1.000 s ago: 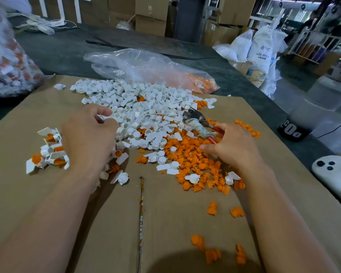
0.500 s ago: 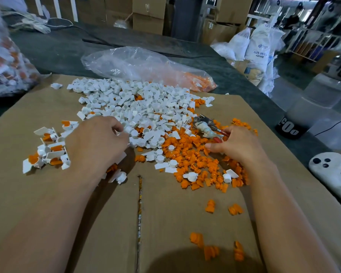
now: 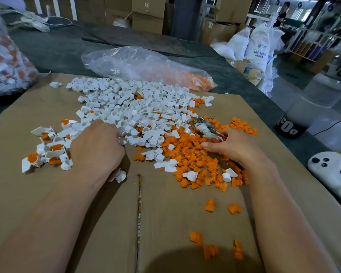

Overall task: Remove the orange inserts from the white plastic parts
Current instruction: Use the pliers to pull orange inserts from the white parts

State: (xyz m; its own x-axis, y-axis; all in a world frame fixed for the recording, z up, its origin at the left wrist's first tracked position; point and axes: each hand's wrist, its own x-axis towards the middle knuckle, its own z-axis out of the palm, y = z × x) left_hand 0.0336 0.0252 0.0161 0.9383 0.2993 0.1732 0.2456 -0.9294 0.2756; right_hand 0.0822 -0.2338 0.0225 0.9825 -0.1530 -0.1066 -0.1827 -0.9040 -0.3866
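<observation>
The white plastic parts (image 3: 138, 107) lie in a wide heap on the far middle of a cardboard sheet (image 3: 165, 203). To the left sits a smaller cluster of parts with orange in them (image 3: 47, 148). Loose orange inserts (image 3: 195, 154) spread just right of the heap, and a few lie scattered toward the near edge.

The left hand (image 3: 96, 146) rests back-up at the heap's near left edge with its fingers curled down among the parts; I cannot tell whether it holds anything. The right hand (image 3: 230, 146) grips the red handles of pliers (image 3: 205, 128), whose pale-wrapped head lies over the orange pieces.

A white sack (image 3: 261, 50) at the far right reads "ABS RESIN". A dark label on a translucent container (image 3: 311, 107) carries white letters I cannot read surely.

The cardboard's near left is bare, and a seam runs down its middle. Beyond it a clear bag (image 3: 136, 64) with orange pieces at one end lies on a dark table cover (image 3: 57, 50). A fuller bag (image 3: 6, 62) sits at the left edge. Brown cartons (image 3: 148, 14) stand behind.
</observation>
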